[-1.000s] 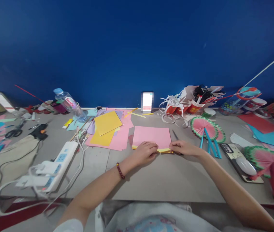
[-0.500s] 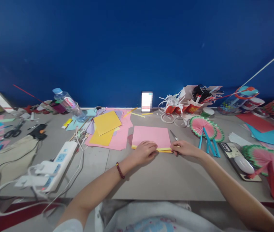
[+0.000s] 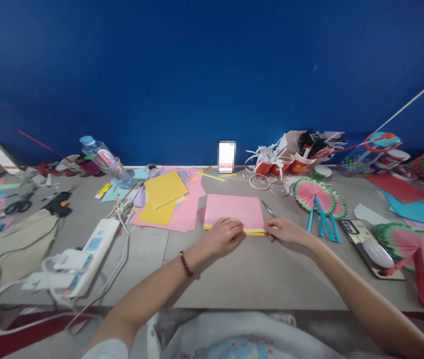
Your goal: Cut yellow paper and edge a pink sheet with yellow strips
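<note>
A pink paper sheet [image 3: 233,209] lies flat on the grey table [image 3: 256,274] over yellow sheets whose near edge [image 3: 253,231] shows. My left hand [image 3: 222,235] presses the near edge of the stack with curled fingers. My right hand [image 3: 285,231] pinches the stack's near right corner. A pair of scissors [image 3: 269,209] lies just beyond my right hand, beside the pink sheet.
Loose yellow and pink papers [image 3: 167,199] lie left of the stack. A power strip [image 3: 84,254] with cables, a glue gun [image 3: 60,203] and a water bottle [image 3: 103,159] are at the left. Paper fans [image 3: 318,197], a phone [image 3: 368,249] and cups [image 3: 294,162] crowd the right.
My right hand has slid slightly left along the near edge of the stack. My left hand stays in place.
</note>
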Available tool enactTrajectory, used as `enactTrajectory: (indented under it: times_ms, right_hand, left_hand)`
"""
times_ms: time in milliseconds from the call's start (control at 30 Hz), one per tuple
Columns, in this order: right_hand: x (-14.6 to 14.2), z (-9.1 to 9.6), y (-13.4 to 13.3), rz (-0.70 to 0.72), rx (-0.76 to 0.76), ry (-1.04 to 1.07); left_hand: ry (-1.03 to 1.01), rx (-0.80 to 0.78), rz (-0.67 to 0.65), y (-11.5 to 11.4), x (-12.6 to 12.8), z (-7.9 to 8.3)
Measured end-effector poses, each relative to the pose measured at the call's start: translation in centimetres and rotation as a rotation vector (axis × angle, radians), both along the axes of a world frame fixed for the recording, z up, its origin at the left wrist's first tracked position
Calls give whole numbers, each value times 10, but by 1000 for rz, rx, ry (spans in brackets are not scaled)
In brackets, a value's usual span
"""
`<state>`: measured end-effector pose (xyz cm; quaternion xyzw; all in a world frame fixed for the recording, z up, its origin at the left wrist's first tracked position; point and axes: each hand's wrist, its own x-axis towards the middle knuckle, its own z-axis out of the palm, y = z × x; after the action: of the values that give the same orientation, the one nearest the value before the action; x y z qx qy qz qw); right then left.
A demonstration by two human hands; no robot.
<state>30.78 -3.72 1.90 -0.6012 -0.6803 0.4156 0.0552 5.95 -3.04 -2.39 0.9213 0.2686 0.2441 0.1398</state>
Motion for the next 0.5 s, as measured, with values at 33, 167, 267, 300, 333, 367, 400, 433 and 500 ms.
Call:
enactTrajectory:
  times_ms: [33,167,267,300,333,367,400,433,500]
  right_hand:
    - [-1,0,0,3,6,-5]
    - [-2,0,0,-6,9,-30]
    - [-3,0,0,-5,11,-36]
    - [-3,0,0,-3,13,-38]
    - [-3,0,0,-2,15,-40]
    - [-3,0,0,-1,16,-42]
    - [-3,0,0,-1,15,-43]
    - [-3,0,0,-3,13,-44]
    - [-3,0,0,-5,10,-47]
  left_hand:
    - [0,-3,1,0,0,0]
    - [-10,0,2,0,-1,-4]
    - [-20,8,6,1,-1,-6]
    - [-23,8,8,1,-1,-7]
    - [-26,8,11,1,-1,-7]
    - [-26,6,13,1,-1,-7]
    - [-23,3,15,1,-1,-7]
    - [-21,-1,18,1,-1,-6]
    - [-15,-5,21,0,-1,-6]
